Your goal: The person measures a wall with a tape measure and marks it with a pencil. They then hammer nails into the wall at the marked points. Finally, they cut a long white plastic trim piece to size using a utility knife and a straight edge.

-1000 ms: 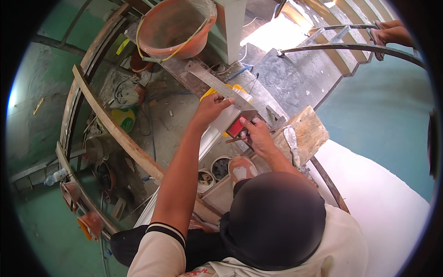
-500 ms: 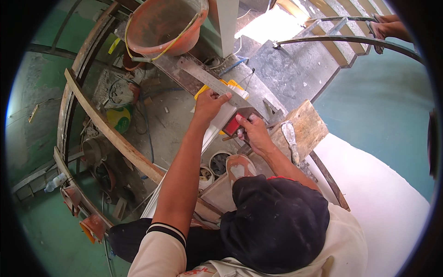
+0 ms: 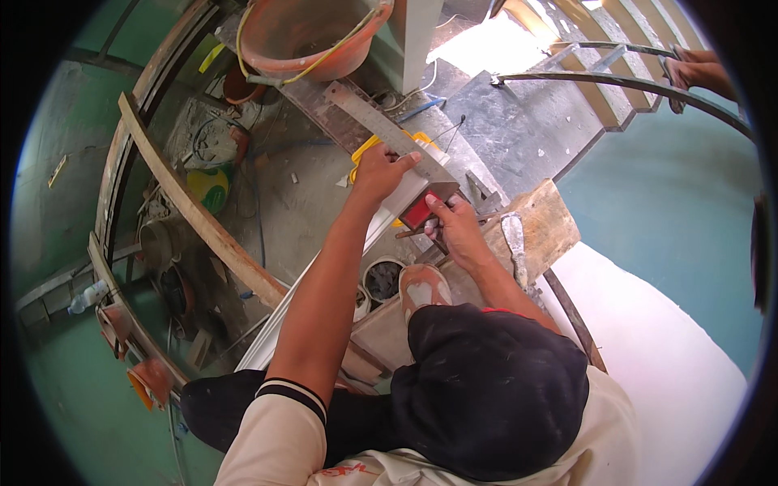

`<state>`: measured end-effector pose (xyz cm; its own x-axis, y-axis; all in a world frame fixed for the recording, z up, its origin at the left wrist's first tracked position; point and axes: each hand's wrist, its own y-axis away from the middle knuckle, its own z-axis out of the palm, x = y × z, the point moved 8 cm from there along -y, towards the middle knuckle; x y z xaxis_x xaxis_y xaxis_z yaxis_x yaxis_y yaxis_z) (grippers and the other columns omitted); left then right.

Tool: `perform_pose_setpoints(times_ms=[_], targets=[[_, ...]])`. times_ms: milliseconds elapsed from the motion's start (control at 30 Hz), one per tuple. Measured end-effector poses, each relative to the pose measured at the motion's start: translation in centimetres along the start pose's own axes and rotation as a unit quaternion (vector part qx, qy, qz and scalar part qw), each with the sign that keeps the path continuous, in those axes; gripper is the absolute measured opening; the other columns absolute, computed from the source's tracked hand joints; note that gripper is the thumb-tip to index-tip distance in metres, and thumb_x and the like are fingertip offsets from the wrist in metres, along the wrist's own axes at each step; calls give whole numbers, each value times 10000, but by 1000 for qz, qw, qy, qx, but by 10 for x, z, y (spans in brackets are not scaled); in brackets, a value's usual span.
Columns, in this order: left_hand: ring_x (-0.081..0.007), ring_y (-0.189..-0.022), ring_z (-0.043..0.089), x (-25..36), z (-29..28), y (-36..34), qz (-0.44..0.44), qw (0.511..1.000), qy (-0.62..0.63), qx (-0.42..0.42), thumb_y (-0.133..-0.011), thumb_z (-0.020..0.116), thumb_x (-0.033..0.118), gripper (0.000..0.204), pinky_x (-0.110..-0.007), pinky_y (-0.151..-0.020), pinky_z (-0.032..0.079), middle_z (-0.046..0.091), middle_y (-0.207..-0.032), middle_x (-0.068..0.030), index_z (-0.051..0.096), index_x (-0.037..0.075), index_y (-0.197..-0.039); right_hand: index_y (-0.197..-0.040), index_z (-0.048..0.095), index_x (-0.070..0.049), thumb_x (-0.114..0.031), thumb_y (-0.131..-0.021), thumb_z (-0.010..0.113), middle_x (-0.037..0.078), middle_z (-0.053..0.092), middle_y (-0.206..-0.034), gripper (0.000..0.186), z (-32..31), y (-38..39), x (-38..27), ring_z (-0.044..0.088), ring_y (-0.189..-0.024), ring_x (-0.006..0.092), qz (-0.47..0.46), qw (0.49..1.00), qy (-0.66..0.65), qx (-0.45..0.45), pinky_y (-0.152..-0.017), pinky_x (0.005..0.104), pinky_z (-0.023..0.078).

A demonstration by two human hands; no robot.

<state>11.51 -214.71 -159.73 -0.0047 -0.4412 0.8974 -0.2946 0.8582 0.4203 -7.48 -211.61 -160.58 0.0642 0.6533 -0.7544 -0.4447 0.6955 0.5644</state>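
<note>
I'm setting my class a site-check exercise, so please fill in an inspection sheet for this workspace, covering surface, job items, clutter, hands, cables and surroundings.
Surface: worn wooden board, white-smeared scraper lying on it.
Job items: metal ruler and red block, at a long white strip.
Clutter: orange bucket; white container of dark lumps.
Hands: left hand touches the metal ruler, grip unclear; right hand grips the red block.
Cables: blue cable along the floor.
Surroundings: staircase, another person's feet at upper right, green wall.

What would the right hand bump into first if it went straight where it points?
The red block, most likely: the right hand points up and left and seems to be touching it. Beyond that, probably the white strip, though depth is hard to judge.
</note>
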Motion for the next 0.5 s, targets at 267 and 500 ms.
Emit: perform_pose_setpoints(times_ms=[267,500], targets=[[-158,-857,676,-4,-12,2,27,998,-54,21,-861,835,233,414,-325,-777,537,740,-997,-99,717,-26,-1162,-1193,612,-46,-258,-1029,678,48,718,-916,275,9,0,13,622,-611,96,1,1000,-17,-1,-536,233,475],[-245,-812,712,-12,-21,6,72,996,-38,42,-786,875,356,475,-372,-757,545,750,-918,-159,737,-32,-1023,-1195,604,-49,-256,-1026,683,52,721,-930,279,13,1,23,627,-624,112,9,1000,-10,-6,-559,248,490]])
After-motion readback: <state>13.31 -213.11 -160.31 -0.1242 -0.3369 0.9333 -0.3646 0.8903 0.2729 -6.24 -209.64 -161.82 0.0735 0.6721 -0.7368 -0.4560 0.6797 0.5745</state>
